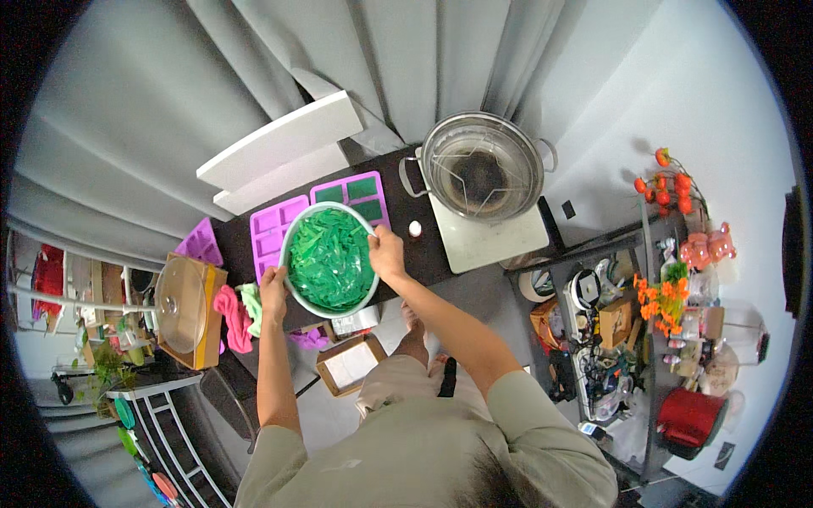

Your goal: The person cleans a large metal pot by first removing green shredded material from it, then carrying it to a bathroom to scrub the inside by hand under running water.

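Between my two hands I hold a pale round basin (300,308) by its rim. It is filled with shredded green pieces (330,260), some of them glossy. My left hand (274,293) grips the left side of the rim, and my right hand (386,253) the right side. Under and behind the basin lie two purple silicone molds. The left mold (267,236) shows bare cavities; in the right mold (383,184) dark green material sits in the visible cavities. A small white round object (415,228) rests on the dark table (403,162) to the right.
A metal pot (483,171) with a wire rack inside stands on a white cooktop (489,244). Pink gloves (234,317), a cardboard box with a clear lid (184,308) and another purple mold (202,242) are at left. An open carton (349,365) sits below. Cluttered shelves (648,394) stand at right.
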`<state>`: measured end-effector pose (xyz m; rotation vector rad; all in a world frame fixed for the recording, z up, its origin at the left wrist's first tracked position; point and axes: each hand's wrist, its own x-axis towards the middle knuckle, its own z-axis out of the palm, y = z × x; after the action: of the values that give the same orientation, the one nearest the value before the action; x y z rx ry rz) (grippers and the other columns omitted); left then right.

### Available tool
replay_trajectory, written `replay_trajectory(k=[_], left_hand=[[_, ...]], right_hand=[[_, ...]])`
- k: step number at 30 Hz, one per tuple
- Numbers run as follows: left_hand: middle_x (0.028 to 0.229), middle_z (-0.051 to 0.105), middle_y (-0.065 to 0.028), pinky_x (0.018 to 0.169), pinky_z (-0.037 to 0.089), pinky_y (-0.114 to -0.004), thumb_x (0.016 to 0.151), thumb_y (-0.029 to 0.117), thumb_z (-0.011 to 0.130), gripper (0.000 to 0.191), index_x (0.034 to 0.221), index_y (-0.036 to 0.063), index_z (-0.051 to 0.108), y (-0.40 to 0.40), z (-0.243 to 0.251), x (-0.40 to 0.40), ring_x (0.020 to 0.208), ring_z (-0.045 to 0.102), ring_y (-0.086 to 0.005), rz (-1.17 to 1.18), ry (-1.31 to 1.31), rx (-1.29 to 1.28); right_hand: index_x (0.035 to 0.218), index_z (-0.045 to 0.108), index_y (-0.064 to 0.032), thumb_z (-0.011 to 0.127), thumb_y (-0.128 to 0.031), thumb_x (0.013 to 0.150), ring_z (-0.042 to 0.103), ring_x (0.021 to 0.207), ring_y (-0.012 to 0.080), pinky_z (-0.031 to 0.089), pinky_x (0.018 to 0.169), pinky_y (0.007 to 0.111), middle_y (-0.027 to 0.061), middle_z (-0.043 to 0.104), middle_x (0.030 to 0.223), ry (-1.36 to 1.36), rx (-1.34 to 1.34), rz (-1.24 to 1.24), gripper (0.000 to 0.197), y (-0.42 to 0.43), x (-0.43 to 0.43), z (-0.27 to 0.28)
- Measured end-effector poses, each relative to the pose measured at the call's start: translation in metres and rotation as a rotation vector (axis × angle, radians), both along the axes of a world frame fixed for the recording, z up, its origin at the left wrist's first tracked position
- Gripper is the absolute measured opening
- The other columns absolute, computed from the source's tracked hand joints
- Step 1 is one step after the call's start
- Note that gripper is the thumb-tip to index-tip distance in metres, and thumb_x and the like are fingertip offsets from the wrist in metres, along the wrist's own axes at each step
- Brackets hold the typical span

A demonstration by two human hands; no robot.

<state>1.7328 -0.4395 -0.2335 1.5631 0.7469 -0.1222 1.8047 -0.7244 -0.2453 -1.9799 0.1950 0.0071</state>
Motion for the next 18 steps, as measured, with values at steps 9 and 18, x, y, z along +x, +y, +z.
replay_trajectory(k=[9, 18], left_hand=[[0.063, 0.051, 0.0015, 0.047, 0.033, -0.026, 0.093, 0.02, 0.06, 0.022, 0.078, 0.0058, 0.059, 0.028, -0.058, 0.071, 0.053, 0.044, -0.0084, 0.0, 0.095, 0.223], [0.11, 0.06, -0.0212, 0.093, 0.042, -0.042, 0.091, 0.02, 0.064, 0.034, 0.113, -0.0044, 0.058, -0.036, -0.009, 0.094, 0.108, 0.054, -0.0352, -0.07, -0.115, 1.127]], right_hand=[[0.082, 0.048, 0.0009, 0.058, -0.008, 0.089, 0.058, 0.074, 0.0457, 0.045, 0.064, 0.05, 0.0244, 0.057, 0.077, 0.021, -0.098, 0.039, 0.015, 0.032, 0.078, -0.035], [0.121, 0.051, 0.0022, 0.058, -0.003, 0.085, 0.055, 0.113, 0.0428, 0.043, 0.099, 0.046, 0.0251, 0.057, 0.12, -0.128, 0.125, 0.148, 0.036, -0.061, 0.09, 0.053]])
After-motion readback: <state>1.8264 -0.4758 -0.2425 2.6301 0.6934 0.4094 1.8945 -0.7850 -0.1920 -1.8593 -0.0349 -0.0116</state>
